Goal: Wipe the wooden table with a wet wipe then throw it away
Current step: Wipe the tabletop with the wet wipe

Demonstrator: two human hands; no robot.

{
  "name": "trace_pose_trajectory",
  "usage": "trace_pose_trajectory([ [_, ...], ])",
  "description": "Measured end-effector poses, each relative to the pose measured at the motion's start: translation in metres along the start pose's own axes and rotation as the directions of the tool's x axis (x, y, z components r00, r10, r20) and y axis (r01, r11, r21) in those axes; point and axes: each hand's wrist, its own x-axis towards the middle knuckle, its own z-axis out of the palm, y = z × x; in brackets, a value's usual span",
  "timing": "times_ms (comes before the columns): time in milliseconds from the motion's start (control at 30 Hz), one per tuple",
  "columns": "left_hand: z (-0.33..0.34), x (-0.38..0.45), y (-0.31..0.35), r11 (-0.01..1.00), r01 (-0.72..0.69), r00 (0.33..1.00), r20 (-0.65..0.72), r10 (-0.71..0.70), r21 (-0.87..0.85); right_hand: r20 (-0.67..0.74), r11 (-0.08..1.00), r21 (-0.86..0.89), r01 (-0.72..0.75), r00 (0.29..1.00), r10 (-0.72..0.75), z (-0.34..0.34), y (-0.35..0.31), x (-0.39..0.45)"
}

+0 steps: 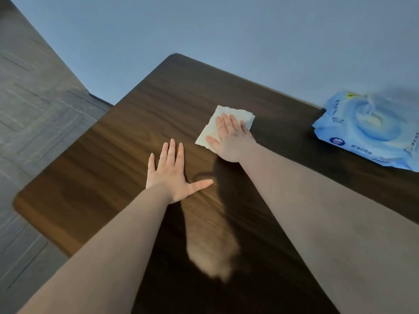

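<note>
Right hand (229, 137) grip released, palm flat atop wet wipe (210, 130); left hand (170, 175) flat on wooden table (113, 155).

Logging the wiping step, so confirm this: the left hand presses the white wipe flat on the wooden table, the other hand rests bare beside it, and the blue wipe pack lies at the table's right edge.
One detail is wrong: the right hand presses the white wipe flat on the wooden table. The left hand rests bare beside it. The blue wipe pack does lie at the right edge, as the head view shows.
</note>
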Motion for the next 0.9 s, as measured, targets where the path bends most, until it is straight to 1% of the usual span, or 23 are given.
trace_pose_trajectory([
  [100,0.002,0.001,-0.001,1.000,-0.010,1.000,-0.010,0.010,-0.010,-0.028,0.998,-0.033,0.055,0.998,-0.056,-0.005,-0.034,0.031],
  [200,0.001,0.003,-0.004,0.999,-0.015,1.000,0.011,0.015,-0.035,-0.033,0.994,-0.045,0.100,0.994,-0.101,-0.009,-0.064,0.055],
  [400,0.001,0.003,-0.007,0.996,-0.042,0.999,0.009,0.043,-0.078,-0.047,0.986,-0.065,0.155,0.986,-0.158,-0.010,-0.100,0.083],
  [533,0.003,0.005,-0.010,0.997,-0.046,0.999,0.019,0.047,-0.056,-0.038,0.984,-0.069,0.166,0.985,-0.169,-0.012,-0.102,0.085],
  [633,0.001,0.005,-0.006,0.999,-0.030,0.999,0.019,0.031,-0.044,-0.005,0.981,-0.059,0.186,0.982,-0.187,-0.010,-0.098,0.080],
  [667,0.000,0.006,-0.007,0.998,-0.025,0.999,0.025,0.027,-0.056,0.003,0.983,-0.050,0.175,0.984,-0.175,-0.010,-0.097,0.079],
  [733,0.001,-0.006,0.011,0.994,-0.098,0.995,0.015,0.099,-0.055,-0.043,0.994,-0.060,0.087,0.995,-0.090,-0.010,-0.070,0.046],
  [800,0.000,-0.001,0.005,0.997,-0.065,0.998,0.014,0.066,-0.051,-0.029,0.996,-0.021,0.085,0.996,-0.086,-0.008,-0.063,0.043],
  [900,-0.002,0.007,-0.010,1.000,-0.002,0.998,0.064,0.003,-0.015,-0.007,0.998,-0.004,0.062,0.998,-0.062,0.005,-0.053,0.026],
])
